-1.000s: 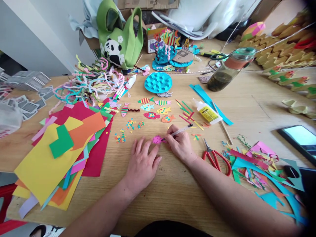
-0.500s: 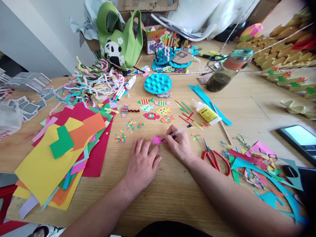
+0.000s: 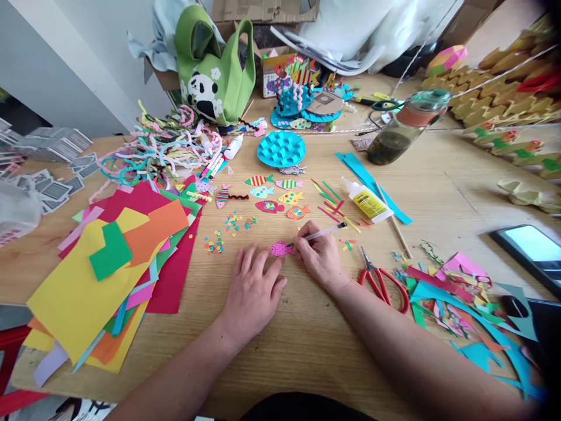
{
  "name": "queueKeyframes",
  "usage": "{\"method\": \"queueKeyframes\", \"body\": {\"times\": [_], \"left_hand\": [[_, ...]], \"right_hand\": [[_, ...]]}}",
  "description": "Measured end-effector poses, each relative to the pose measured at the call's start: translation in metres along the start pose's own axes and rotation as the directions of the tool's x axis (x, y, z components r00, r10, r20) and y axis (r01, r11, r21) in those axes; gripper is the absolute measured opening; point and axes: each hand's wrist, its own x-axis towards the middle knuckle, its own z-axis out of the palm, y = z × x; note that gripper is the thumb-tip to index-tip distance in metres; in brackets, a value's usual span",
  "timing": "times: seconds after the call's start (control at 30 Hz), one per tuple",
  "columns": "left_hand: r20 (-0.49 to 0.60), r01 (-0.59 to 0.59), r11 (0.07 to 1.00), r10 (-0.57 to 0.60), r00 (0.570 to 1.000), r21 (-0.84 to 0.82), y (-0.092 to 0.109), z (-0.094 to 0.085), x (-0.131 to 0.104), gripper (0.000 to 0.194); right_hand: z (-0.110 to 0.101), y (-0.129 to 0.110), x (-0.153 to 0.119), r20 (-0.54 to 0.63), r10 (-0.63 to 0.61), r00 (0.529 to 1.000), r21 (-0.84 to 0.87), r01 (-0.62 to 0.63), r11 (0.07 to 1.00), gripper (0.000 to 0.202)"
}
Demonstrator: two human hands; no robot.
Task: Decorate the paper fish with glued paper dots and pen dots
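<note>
Surface: wooden table [image 3: 307, 339].
Left of red scissors [image 3: 384, 282]: coloured paper stack [image 3: 109, 263].
Beyond scissors: glue bottle [image 3: 366, 199], paper fish [image 3: 276, 196].

Paper fish [image 3: 279, 249] on the table [image 3: 438, 187], between paper stack [image 3: 109, 263] left and scissors [image 3: 383, 280] right.
</note>
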Motion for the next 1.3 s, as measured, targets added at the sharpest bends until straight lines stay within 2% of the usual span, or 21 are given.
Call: {"method": "queueKeyframes", "body": {"times": [0.53, 1.3], "left_hand": [[0.001, 0.001, 1.000, -0.001, 1.000, -0.003, 0.0003, -0.0009, 0.0005, 0.036], [0.013, 0.004, 1.000, -0.004, 1.000, -0.006, 0.0003, -0.0010, 0.0008, 0.038]], "right_hand": [[-0.0006, -0.0016, 0.0004, 0.010, -0.057, 0.998, -0.094, 0.057, 0.994, 0.009], [0.0001, -0.0043, 0.0005, -0.008, -0.054, 0.999, -0.100, 0.053, 0.994, 0.010]]}}
